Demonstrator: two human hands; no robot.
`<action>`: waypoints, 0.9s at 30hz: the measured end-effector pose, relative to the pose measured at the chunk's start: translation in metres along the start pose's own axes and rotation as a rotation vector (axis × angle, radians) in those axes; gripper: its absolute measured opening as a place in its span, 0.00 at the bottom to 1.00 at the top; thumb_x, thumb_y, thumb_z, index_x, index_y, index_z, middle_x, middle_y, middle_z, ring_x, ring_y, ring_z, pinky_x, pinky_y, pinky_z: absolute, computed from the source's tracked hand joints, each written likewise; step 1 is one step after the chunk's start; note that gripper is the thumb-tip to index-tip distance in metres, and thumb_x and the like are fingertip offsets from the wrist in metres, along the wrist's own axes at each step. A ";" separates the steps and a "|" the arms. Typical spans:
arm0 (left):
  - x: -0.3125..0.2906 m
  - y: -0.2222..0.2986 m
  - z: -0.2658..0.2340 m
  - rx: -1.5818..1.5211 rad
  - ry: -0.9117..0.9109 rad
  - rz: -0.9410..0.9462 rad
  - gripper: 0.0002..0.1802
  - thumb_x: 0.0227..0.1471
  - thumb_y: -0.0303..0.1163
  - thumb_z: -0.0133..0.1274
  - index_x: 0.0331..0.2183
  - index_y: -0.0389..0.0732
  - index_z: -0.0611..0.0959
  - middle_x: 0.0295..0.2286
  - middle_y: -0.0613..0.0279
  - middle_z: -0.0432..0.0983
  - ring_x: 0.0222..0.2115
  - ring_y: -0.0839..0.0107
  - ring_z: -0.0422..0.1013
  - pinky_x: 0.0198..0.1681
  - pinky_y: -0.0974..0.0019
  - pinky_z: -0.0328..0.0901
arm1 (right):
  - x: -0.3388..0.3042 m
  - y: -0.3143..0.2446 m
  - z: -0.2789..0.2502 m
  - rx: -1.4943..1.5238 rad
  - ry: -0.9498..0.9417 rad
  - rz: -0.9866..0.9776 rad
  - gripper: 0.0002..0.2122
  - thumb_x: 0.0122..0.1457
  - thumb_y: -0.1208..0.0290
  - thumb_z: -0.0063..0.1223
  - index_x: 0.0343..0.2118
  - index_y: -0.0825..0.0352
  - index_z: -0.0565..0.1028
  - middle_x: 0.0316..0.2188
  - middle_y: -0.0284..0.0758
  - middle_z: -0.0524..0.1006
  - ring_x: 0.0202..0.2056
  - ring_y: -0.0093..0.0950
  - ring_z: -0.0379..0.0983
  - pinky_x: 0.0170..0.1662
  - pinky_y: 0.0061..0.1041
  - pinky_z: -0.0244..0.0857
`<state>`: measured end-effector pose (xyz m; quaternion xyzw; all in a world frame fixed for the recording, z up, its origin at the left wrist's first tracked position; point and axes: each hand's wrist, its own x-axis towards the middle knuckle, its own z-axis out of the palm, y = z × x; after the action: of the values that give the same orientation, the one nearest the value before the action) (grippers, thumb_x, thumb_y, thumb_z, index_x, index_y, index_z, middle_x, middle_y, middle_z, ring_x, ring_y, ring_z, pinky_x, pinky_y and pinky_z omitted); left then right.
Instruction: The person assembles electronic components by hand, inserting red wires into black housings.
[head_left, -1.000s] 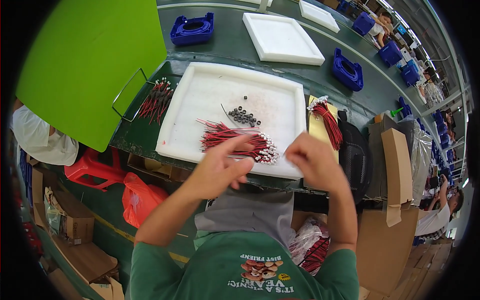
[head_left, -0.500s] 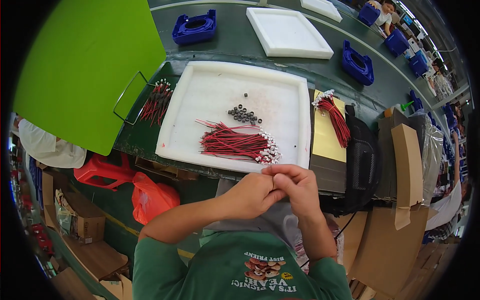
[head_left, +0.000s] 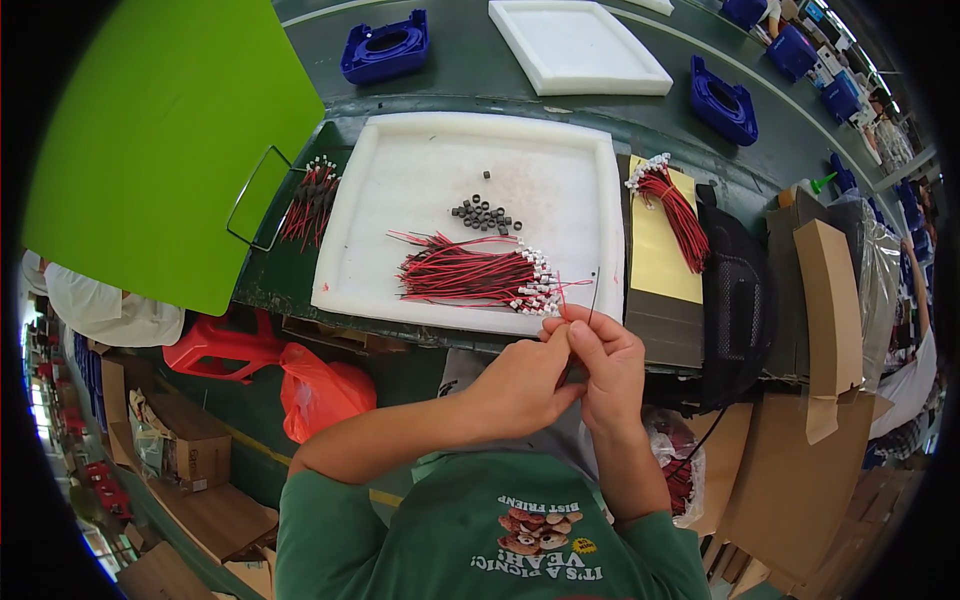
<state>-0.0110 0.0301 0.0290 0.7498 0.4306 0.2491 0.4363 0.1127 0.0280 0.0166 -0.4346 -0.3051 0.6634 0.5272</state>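
Observation:
My left hand [head_left: 522, 385] and my right hand [head_left: 612, 378] meet at the front edge of the white foam tray [head_left: 345, 235], fingertips together. Between them they pinch a thin two-wire lead; its red wire [head_left: 562, 292] and black wire [head_left: 596, 290] stick up apart above the fingers. The rest of that lead is hidden by my hands. Just beyond lies a pile of red and black wire leads [head_left: 465, 272] with white connectors toward the right. Farther back in the tray sit several small black ring-shaped pieces [head_left: 484, 216], one of them apart from the others.
A rubber-banded bundle of leads [head_left: 672, 215] rests on yellow paper [head_left: 650, 262] at right, beside a black bag [head_left: 738, 300]. More leads [head_left: 312, 205] lie left, near a green board [head_left: 170, 140]. Blue plastic housings [head_left: 385, 48] and another foam tray [head_left: 580, 48] stand behind.
Red and black wire ends now show above my fingertips, where none were visible before. My hands stay together, and the right fingers have shifted slightly. The whole view has shifted a little.

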 end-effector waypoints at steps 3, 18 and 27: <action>-0.009 0.014 -0.014 -0.051 -0.076 0.053 0.13 0.38 0.29 0.54 0.29 0.36 0.70 0.19 0.54 0.71 0.16 0.59 0.68 0.19 0.62 0.61 | 0.002 0.000 -0.007 0.026 0.032 0.017 0.10 0.54 0.74 0.46 0.35 0.75 0.71 0.25 0.38 0.75 0.25 0.21 0.71 0.26 0.16 0.66; 0.095 -0.021 -0.021 0.786 0.021 -0.005 0.10 0.41 0.35 0.50 0.21 0.38 0.79 0.25 0.55 0.69 0.27 0.57 0.68 0.28 0.59 0.63 | -0.030 -0.007 -0.035 0.219 0.156 -0.068 0.13 0.58 0.69 0.38 0.39 0.74 0.67 0.18 0.26 0.62 0.14 0.09 0.49 0.14 0.08 0.42; 0.079 0.021 -0.097 0.658 0.278 0.133 0.07 0.42 0.31 0.50 0.23 0.42 0.81 0.22 0.53 0.68 0.27 0.56 0.66 0.30 0.60 0.59 | -0.038 -0.004 -0.061 0.198 0.208 -0.066 0.12 0.57 0.70 0.40 0.37 0.73 0.69 0.19 0.26 0.63 0.14 0.09 0.50 0.14 0.08 0.42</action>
<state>-0.0350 0.1354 0.0953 0.8355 0.4930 0.2245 0.0918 0.1721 -0.0113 0.0029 -0.4366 -0.1960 0.6240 0.6177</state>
